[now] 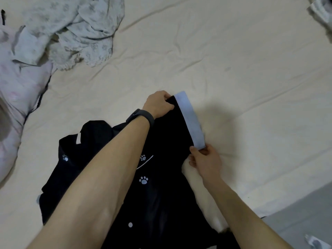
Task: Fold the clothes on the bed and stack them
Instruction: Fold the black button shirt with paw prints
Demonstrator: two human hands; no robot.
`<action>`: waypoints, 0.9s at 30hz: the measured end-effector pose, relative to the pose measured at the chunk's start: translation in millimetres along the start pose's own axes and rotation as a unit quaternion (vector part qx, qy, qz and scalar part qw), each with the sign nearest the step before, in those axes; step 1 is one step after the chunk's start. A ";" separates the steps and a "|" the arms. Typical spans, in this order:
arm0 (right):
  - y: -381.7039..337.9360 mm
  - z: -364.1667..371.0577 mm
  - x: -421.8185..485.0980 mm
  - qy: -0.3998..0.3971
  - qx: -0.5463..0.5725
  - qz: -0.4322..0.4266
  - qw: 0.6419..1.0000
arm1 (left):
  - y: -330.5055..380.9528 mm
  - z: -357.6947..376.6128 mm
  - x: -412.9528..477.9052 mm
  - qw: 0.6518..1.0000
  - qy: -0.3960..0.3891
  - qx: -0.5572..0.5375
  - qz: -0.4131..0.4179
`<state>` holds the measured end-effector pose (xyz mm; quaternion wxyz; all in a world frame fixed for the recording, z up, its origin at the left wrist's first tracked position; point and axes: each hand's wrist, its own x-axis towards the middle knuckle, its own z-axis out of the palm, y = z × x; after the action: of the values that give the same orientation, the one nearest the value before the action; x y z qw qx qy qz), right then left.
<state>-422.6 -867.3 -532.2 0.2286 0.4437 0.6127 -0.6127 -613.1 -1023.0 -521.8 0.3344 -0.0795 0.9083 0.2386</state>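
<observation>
Gently, on the bed [233,69], we should pull the black top [161,194] flat; it lies behind both grips. Its blue cuff [190,119] stretches between them: our left hand [159,105] pinches the far end, our right hand [205,159] the near end. Our arms [107,177] hide much of the top.

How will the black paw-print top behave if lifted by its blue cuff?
Probably floppy: the black paw-print top lies in soft rumples on the sheet, so it would likely drape and hang. Likely light: the left hand and right hand each pinch the sleeve at its blue cuff with a fingertip grip. Unlikely to roll.
</observation>
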 end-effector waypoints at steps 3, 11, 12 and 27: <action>-12.2 -5.1 -5.4 -0.047 0.118 0.038 0.991 | 3.9 -6.8 -19.6 0.996 0.030 -0.076 0.021; 2.8 28.0 -88.9 0.020 -0.040 -0.223 0.974 | -74.1 -50.6 -157.8 0.949 0.187 -0.242 0.073; 14.9 32.1 -101.8 0.013 -0.081 -0.296 0.952 | -93.4 -50.5 -177.5 0.945 0.200 -0.247 0.077; 122.8 78.1 -133.3 0.004 -0.004 -0.021 1.000 | -244.6 -7.2 -201.7 0.985 0.095 -0.137 -0.035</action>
<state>-275.1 -994.7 -501.0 0.2143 0.4323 0.6253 -0.6134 -388.8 -1243.3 -479.8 0.2407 -0.1783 0.8912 0.3406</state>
